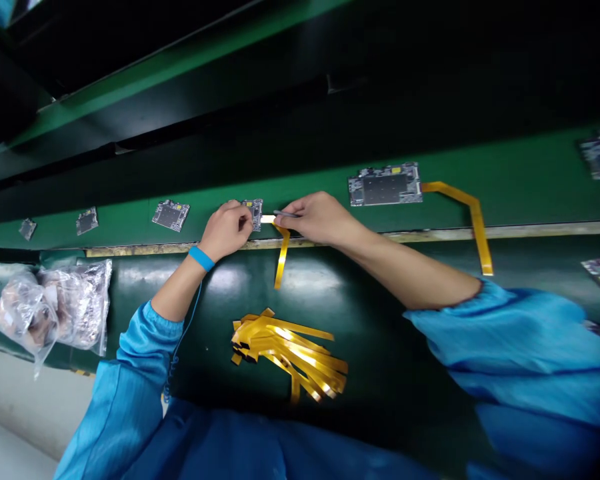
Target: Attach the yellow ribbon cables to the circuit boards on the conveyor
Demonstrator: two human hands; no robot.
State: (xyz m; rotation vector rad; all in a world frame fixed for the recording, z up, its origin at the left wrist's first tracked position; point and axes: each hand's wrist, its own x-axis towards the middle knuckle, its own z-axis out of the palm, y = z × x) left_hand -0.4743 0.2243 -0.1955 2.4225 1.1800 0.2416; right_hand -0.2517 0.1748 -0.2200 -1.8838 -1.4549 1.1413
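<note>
Working at the edge of a green conveyor belt [500, 175], as seen from the head cam: the left hand [225, 230] is clenched in a tight pinch on a small circuit board [254, 213], right up at the belt edge. The right hand [316, 219] is gripping a slim metal tool [286, 213], its tip just beside the board. Can't tell if it's tweezers or a pick. A gold flex cable [281, 259] runs from the board and drops over the belt edge at about 6 o'clock.

Farther toward 6 o'clock, a loose pile of gold flex cables [290, 357] sits on the dark green bench [380, 313]. At 2 o'clock, another circuit board [385, 184] lies on the belt with its own flex cable [473, 213]. Three more boards [171, 215] line up at 9 o'clock, and clear plastic bags [53, 310] sit around 8 o'clock. A blue wrist strap [201, 259] circles the left wrist, with a coiled cord [187, 320] trailing down. Both sleeves [510, 340] are blue.
</note>
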